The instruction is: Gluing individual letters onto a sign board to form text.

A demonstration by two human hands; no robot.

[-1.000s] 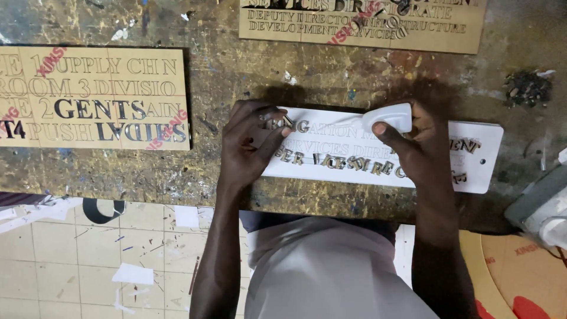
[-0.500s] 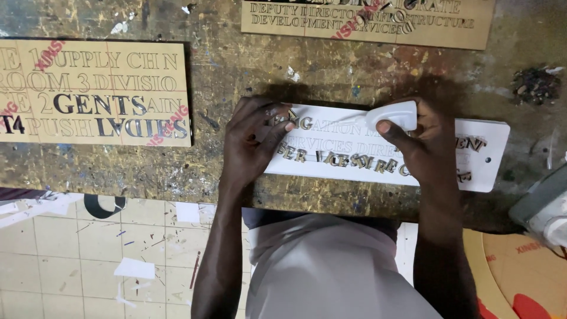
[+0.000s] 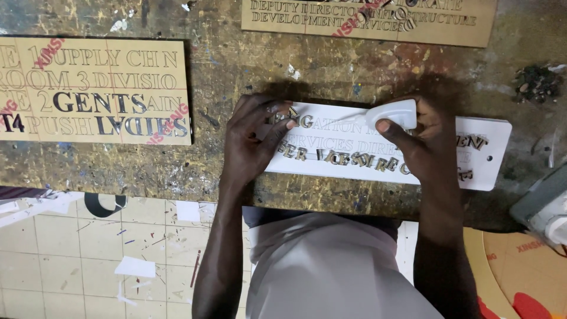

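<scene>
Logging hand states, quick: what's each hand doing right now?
Left hand: fingertips pressing a small letter on the white sign plate.
Right hand: closed on a white bottle.

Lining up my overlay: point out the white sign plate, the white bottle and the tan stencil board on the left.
White sign plate (image 3: 493, 155), head view, bare right end.
White bottle (image 3: 394, 112), head view, middle of body.
Tan stencil board (image 3: 94, 88), head view, centre of face.

One view only, from the head, looking almost straight down and close in. The surface fills the upper half of the frame, the person's own torso and the floor the lower half. Both forearms run up from the bottom edge to mid-frame.
</scene>
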